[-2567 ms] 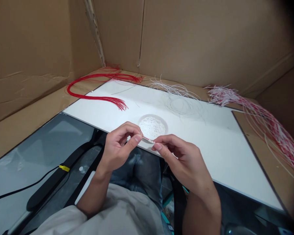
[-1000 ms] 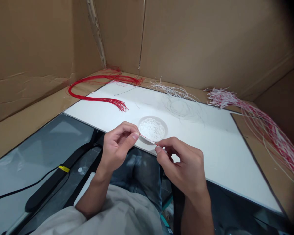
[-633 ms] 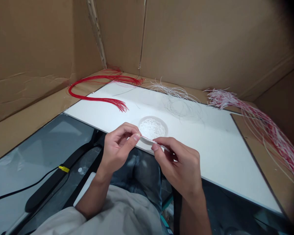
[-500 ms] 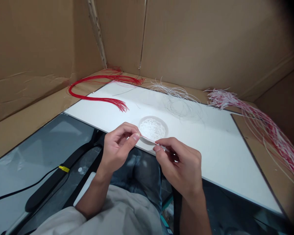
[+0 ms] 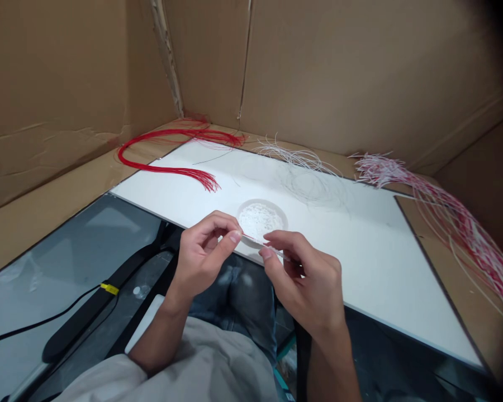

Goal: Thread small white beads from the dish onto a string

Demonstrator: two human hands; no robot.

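My left hand (image 5: 203,259) and my right hand (image 5: 304,279) hover just above the near edge of a white board (image 5: 352,245). Between their fingertips runs a short, thin red-and-white wire (image 5: 262,244). The left thumb and forefinger pinch one end of it, and the right thumb and forefinger hold it farther along. Just beyond the wire sits a round shallow dish (image 5: 240,219) filled with tiny white pieces (image 5: 260,219). Part of the dish's near rim lies behind my fingers.
A red wire bundle (image 5: 167,162) curves on the far left, a loose white wire bundle (image 5: 302,159) lies at the back, and a red-and-white bundle (image 5: 456,218) trails off right. Cardboard walls (image 5: 360,72) surround the board. A glass surface (image 5: 67,240) with a black cable (image 5: 46,324) lies left of my lap.
My right hand has turned and shifted slightly left, its wrist drawn nearer my body. The left hand stays almost still, and the wire remains between both hands.
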